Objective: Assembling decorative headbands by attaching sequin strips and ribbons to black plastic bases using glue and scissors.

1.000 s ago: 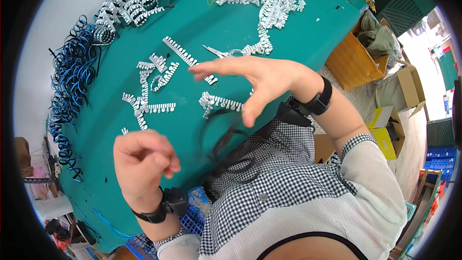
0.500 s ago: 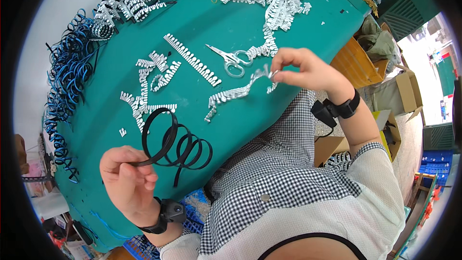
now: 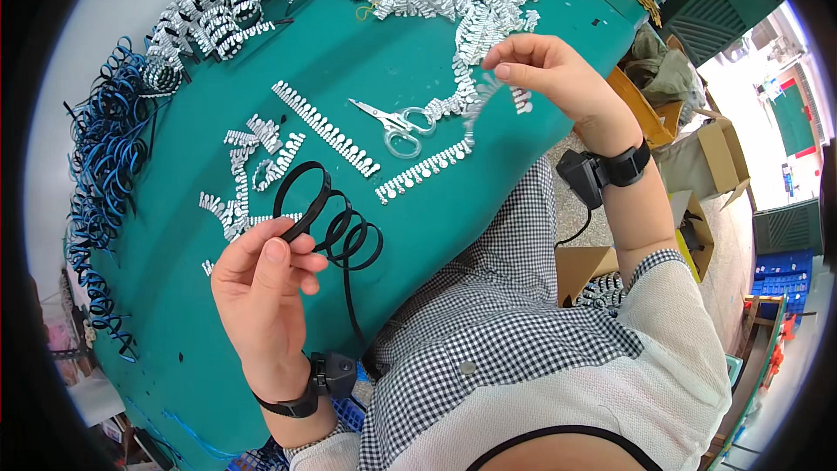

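Note:
My left hand pinches one end of a black coiled strip between thumb and fingers. Its loops stand out to the right and its tail hangs toward the table's near edge. Raised over the table's right side, my right hand has thumb and fingertips closed on a white strip with rounded tabs. That strip's lower part rests on the green table, while the part near the fingers is blurred. Clear-handled scissors lie between the hands, with a straight tabbed strip and several cut pieces to their left.
Blue-and-black coils line the left edge of the green table. Black coils with white strips and a heap of white strips lie along the far side. A yellow crate and cardboard boxes stand at the right.
My right hand has risen away from me, drawing up the white strip, which now lies straighter on the table. My left hand has moved right with the black coil. The whole view has shifted slightly.

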A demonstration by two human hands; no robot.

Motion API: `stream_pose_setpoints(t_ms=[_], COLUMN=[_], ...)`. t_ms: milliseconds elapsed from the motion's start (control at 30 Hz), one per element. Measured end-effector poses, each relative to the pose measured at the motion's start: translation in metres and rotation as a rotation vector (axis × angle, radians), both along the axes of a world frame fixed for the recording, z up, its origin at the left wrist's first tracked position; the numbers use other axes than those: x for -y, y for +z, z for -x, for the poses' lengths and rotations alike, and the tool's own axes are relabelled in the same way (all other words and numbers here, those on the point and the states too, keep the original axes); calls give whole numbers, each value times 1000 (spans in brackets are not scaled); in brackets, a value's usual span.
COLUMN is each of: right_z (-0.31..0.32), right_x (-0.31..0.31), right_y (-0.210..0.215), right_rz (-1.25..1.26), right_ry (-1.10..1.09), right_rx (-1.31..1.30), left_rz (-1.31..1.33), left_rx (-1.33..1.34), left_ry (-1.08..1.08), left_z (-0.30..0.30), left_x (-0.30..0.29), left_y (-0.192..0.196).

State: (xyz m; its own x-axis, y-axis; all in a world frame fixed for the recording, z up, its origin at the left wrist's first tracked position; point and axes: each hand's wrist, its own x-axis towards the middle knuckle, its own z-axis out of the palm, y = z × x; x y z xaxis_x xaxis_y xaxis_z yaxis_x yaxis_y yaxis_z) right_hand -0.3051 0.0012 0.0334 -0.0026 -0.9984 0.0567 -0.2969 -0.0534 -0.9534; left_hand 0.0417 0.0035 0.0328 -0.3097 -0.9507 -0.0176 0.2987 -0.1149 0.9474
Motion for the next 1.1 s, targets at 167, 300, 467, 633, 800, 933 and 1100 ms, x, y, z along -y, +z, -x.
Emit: stream_pose_setpoints(t_ms=[167,300,467,633,800,933,1100], right_z=[11,-10,-76,-119,-127,-123,-111], right_x=[0,-3,-8,-1,-5,-5,-21], right_y=[-19,-33,-37,-69,-76,-76,-31], right_rz=[-198,197,396,332,370,441,124], right_ry=[-108,-107,47,150,66,137,201], right_rx=[-469,-1205,-897,-1055,-1062,-938,-244], left_rz=[-38,-57,10,25,55,53,-7], left_rx=[-131,-244,-199,-256,-282,-181,-82], left_ry=[-42,-31,-36,-99,-133,-100,-53], left_z=[-3,-8,-8,-13,-20,-18,-4], left_x=[6,12,16,15,14,10,10], left_y=[-6,-15,-23,-23,-24,-22,-17])
